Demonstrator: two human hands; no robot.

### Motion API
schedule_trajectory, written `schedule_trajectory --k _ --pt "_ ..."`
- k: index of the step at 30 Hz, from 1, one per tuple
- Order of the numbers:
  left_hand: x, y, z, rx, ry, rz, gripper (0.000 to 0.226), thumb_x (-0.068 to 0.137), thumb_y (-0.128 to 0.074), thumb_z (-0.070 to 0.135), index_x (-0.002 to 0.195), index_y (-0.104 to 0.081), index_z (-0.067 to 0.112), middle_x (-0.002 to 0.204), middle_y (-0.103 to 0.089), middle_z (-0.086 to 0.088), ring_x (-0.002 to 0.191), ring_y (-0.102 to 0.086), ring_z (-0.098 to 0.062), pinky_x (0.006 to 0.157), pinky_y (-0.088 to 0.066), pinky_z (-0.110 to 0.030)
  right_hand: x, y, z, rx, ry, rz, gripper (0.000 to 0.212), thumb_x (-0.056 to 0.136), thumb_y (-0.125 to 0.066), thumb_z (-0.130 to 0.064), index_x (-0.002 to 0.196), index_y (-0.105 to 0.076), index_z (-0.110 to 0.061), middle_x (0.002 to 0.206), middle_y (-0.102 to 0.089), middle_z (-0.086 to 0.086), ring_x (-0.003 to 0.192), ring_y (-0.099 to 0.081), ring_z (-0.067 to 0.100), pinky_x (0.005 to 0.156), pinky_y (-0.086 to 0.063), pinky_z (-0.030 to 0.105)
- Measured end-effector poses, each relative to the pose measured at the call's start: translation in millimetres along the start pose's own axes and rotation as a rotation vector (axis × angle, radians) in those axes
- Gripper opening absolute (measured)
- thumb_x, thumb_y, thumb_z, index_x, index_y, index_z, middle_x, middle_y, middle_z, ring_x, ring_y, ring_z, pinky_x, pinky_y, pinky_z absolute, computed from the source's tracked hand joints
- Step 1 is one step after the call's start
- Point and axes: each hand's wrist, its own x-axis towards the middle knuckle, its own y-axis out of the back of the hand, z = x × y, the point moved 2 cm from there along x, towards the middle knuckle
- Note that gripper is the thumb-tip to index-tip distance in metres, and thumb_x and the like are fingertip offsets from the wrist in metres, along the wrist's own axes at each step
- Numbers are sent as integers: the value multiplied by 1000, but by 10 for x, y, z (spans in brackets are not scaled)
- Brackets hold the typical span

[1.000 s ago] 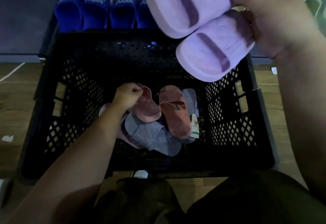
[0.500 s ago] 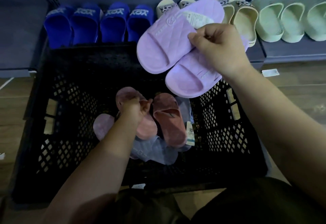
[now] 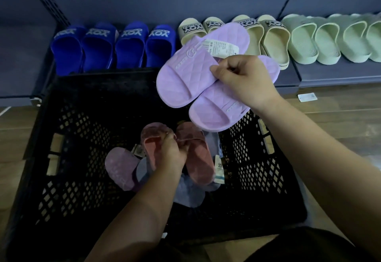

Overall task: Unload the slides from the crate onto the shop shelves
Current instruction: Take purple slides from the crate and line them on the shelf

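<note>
- Right now I read the right hand [image 3: 245, 80] as closed on a pair of lilac quilted foam slides [image 3: 185, 82], thumb and fingers pinching them together near the straps.
- That pair hangs above the far right corner of the black perforated plastic crate [image 3: 72, 138], one slide overlapping the other, soles down and heels toward me.
- A white printed paper tag [image 3: 222, 48] sticks up from the upper lilac slide, just above the knuckles.
- The left hand [image 3: 172, 152] is down inside the crate, fingers curled on the dusty-pink slides [image 3: 200, 158] where their straps meet; I cannot tell whether it has one or both.
- Under and beside the pink pair lie grey-blue slides [image 3: 189, 196] and a mauve slide [image 3: 121, 169], all on the crate bottom, with a small card tag [image 3: 219, 169] at the right of the heap.
- Behind the crate, the low grey shop shelf [image 3: 329, 76] carries a row of slides with toes to the back: four royal-blue slides [image 3: 97, 47] at left, beige slides [image 3: 274, 43] in the middle, pale green slides [image 3: 309, 41] at right.
- The crate stands on a wooden floor [image 3: 340, 121], where a white label [image 3: 307, 97] lies near the shelf foot.
</note>
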Motion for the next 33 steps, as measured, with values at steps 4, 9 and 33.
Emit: schedule_trajectory --k 4,9,33 --pt "133 48 56 107 -101 90 7 99 -44 18 103 -49 17 86 -57 -5 73 -56 -20 65 -46 -25 -48 -13 -39 -6 -38 -8 22 87 -67 -25 71 -66 -11 60 -54 -14 57 -45 4 61 -38 19" --pt "-172 79 313 87 -112 152 42 100 -38 13 142 -41 16 149 -38 -15 136 -37 -36 81 -43 -30 -97 107 -210 81 -151 21 26 87 -67 -24 73 -65 -1 64 -51 0 60 -45 5 63 -38 24" --pt "-4104 -2106 1147 567 -306 180 7 85 -65 30 91 -65 34 111 -65 4 111 -60 -25 100 -46 -53 -702 3094 -2178 512 -790 424 15 89 -64 -31 91 -67 -16 84 -65 3 83 -59 20 72 -49 37"
